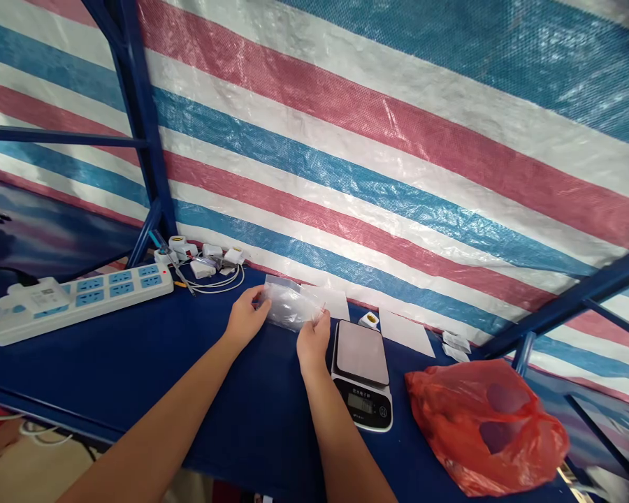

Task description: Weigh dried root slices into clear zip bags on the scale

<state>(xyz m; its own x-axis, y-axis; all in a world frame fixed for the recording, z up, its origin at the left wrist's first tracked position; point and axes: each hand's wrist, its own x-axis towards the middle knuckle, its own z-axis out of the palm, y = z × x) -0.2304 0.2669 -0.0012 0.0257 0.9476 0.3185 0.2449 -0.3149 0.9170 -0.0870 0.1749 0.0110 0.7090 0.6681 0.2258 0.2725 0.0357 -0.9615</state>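
A clear plastic bag [292, 304] is stretched between my two hands, just above the back part of the blue table. My left hand [247, 314] pinches its left edge between thumb and fingers. On the other side my right hand [314, 340] grips the lower right corner. Whether anything lies inside the bag cannot be made out through the glare. Close to the right of my right hand stands a digital kitchen scale [361, 356] with a bare flat platform and a display too blurred to read.
A white power strip [105, 293] lies at the left. Behind it are white chargers [203, 267] with a coiled cable [225, 284]. White paper [406, 332] and a small white roll [368, 320] lie behind the scale. A red plastic bag [487, 426] fills the right side.
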